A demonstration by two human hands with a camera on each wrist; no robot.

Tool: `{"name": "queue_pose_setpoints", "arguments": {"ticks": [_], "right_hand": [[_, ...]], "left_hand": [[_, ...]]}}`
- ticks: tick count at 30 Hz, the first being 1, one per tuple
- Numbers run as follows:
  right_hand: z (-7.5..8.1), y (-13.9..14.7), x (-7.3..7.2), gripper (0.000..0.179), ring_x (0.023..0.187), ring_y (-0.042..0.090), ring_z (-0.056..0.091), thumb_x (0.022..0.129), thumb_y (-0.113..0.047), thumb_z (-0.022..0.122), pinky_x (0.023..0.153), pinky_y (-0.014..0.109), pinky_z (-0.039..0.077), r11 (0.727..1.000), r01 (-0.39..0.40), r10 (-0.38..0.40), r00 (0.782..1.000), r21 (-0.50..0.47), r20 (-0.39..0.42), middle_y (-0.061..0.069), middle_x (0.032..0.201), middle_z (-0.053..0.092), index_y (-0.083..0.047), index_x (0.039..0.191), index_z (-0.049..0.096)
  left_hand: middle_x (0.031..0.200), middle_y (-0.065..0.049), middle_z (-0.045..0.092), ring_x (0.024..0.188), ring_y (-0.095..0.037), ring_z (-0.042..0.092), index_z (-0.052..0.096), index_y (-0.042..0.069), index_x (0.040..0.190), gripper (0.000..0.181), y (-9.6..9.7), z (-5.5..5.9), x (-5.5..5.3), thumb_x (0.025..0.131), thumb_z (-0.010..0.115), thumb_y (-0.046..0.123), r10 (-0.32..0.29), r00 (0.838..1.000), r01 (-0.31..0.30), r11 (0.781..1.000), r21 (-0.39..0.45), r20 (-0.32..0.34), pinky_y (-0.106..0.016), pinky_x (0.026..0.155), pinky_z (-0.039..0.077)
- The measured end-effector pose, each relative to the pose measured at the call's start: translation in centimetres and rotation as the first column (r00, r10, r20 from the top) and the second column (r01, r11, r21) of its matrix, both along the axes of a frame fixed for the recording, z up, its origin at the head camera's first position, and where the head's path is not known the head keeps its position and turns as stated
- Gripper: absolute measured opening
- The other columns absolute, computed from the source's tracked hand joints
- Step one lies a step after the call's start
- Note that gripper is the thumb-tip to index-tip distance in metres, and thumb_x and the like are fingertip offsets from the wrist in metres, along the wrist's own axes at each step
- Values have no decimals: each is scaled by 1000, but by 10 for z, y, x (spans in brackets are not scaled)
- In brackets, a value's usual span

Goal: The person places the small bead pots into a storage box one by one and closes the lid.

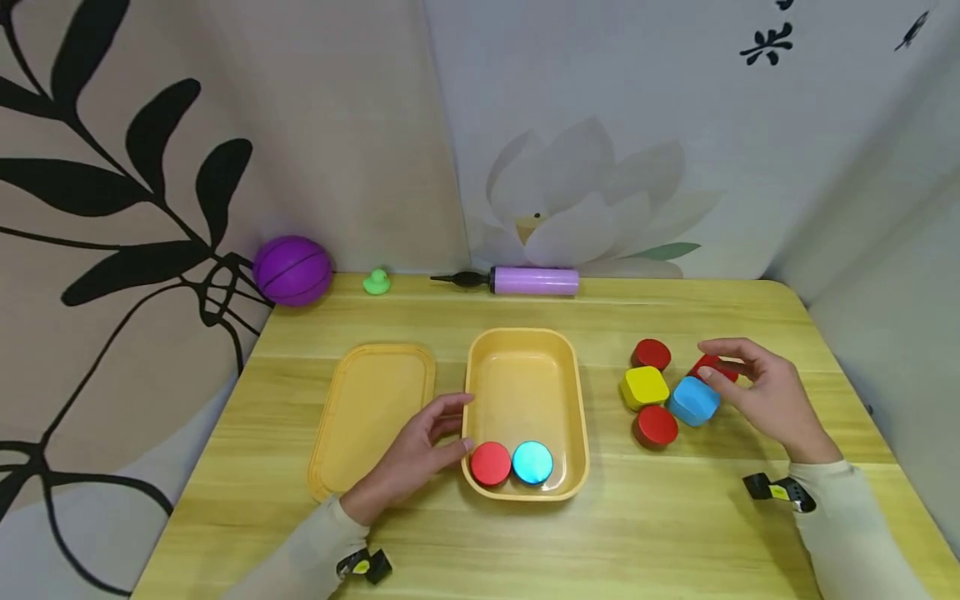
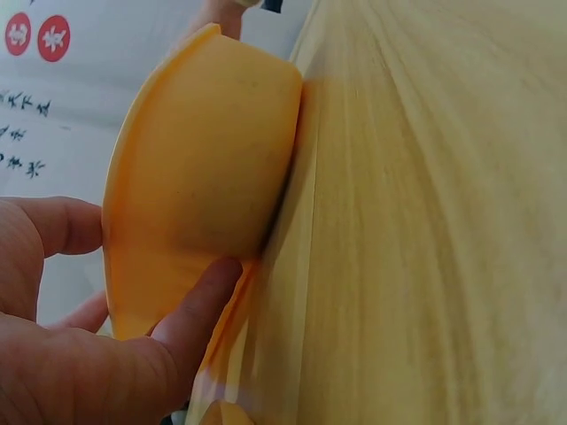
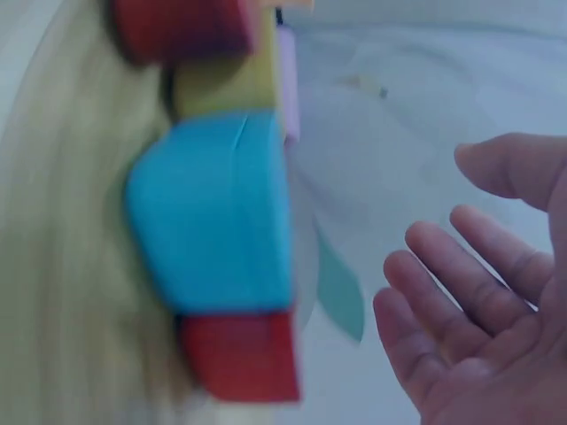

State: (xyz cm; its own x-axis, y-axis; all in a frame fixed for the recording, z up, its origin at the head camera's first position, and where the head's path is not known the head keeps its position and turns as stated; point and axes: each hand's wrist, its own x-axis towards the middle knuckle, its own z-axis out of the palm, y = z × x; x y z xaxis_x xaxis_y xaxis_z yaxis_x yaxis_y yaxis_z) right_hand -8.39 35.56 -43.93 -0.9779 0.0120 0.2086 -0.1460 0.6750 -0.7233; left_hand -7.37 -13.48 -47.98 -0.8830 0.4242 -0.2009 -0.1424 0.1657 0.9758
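My left hand (image 1: pixel 417 452) rests against the left side of a yellow-orange plastic box (image 1: pixel 525 387), fingertips at its rim. In the left wrist view the thumb lies along the box's outer wall (image 2: pixel 199 150). Inside the box, at its near end, sit a red round piece (image 1: pixel 491 464) and a light-blue round piece (image 1: pixel 532 462). My right hand (image 1: pixel 776 404) hovers with parted fingers over a red block (image 1: pixel 705 365), partly covered in the head view, and a blue rounded-square block (image 1: pixel 693 402). The right wrist view shows nothing between its fingers.
Left of the blue block stand a yellow block (image 1: pixel 644 387) and two red round pieces, one behind (image 1: pixel 651 353) and one in front (image 1: pixel 656 427). A yellow-orange lid (image 1: pixel 375 408) lies left of the box. Along the back are a purple ball (image 1: pixel 292 271), green duck (image 1: pixel 377 282) and purple pump (image 1: pixel 536 281).
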Motion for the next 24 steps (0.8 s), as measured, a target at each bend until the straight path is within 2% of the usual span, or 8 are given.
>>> {"name": "queue_pose_setpoints", "arguments": {"ticks": [4,7,10,12,19,24], "right_hand": [[-10,18,-1,44,113,-12,58,99,-24,76,92,1,46,999,32,-32,999,6,41,-1,137,67,-8,139,66],[-16,27,-3,54,127,10,59,100,-27,75,94,-1,43,999,32,-33,995,20,95,16,148,60,-6,147,60],[-20,30,-4,64,138,39,52,101,-32,74,94,-2,41,1000,15,-16,985,8,171,24,155,52,-6,155,51],[-21,32,-5,70,140,49,46,102,-34,73,94,-3,40,1000,5,-2,976,-10,218,26,158,48,-5,159,45],[-31,40,-8,77,142,52,44,105,-39,67,86,-3,42,1000,-21,24,944,-12,330,28,163,40,-3,164,34],[-36,45,-9,74,139,57,45,106,-37,65,81,-3,39,998,-56,47,939,16,340,32,162,40,0,163,34]], "left_hand": [[153,-16,52,139,-36,55,47,14,156,64,-1,0,-1,98,73,8,11,1000,-11,1000,-10,-2,-25,95,59],[153,-17,51,140,-37,54,46,13,157,64,-1,0,-2,99,72,8,9,1000,-9,1000,1,13,-29,93,61],[153,-17,51,140,-37,54,45,13,157,64,-1,0,-2,99,72,7,14,1000,-15,1000,9,28,-31,92,62],[153,-17,51,140,-37,54,46,13,157,65,-2,1,-2,99,72,7,16,999,-16,1000,9,29,-30,93,62],[154,-20,50,140,-39,52,43,11,159,65,-3,0,-2,100,70,6,-12,999,10,999,40,30,-31,92,62],[155,-19,50,141,-39,52,43,11,159,65,-4,-1,-2,100,70,6,-19,999,18,999,29,29,-28,94,61]]}}
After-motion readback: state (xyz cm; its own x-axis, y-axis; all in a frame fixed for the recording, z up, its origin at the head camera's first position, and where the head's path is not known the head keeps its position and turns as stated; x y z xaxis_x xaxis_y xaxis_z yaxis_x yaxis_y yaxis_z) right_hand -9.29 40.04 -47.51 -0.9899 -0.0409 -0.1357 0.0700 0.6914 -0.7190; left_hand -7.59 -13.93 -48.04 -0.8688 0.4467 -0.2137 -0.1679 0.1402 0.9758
